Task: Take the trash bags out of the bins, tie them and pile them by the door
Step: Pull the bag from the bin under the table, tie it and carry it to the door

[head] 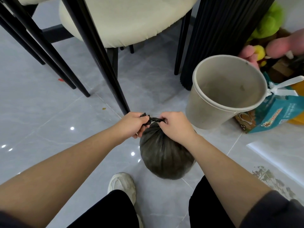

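A full, dark grey trash bag (164, 155) rests on the tiled floor between my feet. Its neck is twisted into a tight black rope at the top. My left hand (133, 125) grips one end of that twisted neck, and my right hand (176, 125) pinches the other end, with the twist stretched between them. A beige round bin (213, 111) stands to the right of the bag, with no liner inside it.
Black chair legs (105, 63) and a cream seat (131, 18) stand just beyond the bag. A black ribbed column (218, 30) rises behind the bin. Plush toys (269, 22) and a teal box (276, 112) lie at the right. My white shoe (122, 183) is below.
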`<state>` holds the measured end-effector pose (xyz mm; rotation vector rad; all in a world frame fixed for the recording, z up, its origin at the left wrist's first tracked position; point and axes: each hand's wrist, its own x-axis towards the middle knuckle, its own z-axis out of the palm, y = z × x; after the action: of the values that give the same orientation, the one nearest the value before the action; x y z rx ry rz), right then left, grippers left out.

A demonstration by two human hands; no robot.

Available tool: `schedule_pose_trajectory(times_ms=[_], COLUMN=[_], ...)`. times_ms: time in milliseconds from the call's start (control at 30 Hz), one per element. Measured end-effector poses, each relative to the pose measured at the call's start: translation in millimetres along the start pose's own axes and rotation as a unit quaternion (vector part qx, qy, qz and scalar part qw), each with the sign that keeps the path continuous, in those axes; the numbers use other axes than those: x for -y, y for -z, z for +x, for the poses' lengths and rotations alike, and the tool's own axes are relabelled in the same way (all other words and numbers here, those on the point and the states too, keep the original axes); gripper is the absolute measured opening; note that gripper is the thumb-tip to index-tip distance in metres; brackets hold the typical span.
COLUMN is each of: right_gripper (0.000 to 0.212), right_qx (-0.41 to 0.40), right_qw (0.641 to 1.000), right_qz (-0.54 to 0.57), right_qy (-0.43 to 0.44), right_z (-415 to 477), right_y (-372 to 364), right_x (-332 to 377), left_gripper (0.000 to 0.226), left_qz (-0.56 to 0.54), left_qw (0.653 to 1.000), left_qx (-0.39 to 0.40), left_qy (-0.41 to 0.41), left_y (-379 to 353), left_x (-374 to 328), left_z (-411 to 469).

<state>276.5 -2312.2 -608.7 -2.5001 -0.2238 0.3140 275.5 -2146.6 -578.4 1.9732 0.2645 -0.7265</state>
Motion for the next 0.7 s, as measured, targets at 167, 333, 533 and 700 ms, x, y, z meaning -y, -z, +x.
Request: schedule_pose_trajectory(times_ms=[167,333,533,700], right_gripper=[0.015,0.008,0.009,0.015], right_qx=[0.086,0.081,0.08,0.058], right_qw=[0.976,0.909,0.85,0.729], right_qz=[0.156,0.315,0.412,0.564], right_qy=[-0.125,-0.259,-0.32,-0.383], right_z=[0,2,1,4], right_y=[3,-2,0,-5], right_x=[-2,-4,2,4], left_gripper=[0.032,0.034,0.034,0.031], left_qz=[-0.001,0.026,0.082,0.166], left_qw=[0.997,0.998,0.996,0.984], left_qx=[0.022,0.018,-0.024,-0.022], left_qy=[0.07,0.056,-0.009,-0.068], left_y=[-6,-13,-18,-26], left_x=[13,23,28,29], left_z=[2,1,4,1])
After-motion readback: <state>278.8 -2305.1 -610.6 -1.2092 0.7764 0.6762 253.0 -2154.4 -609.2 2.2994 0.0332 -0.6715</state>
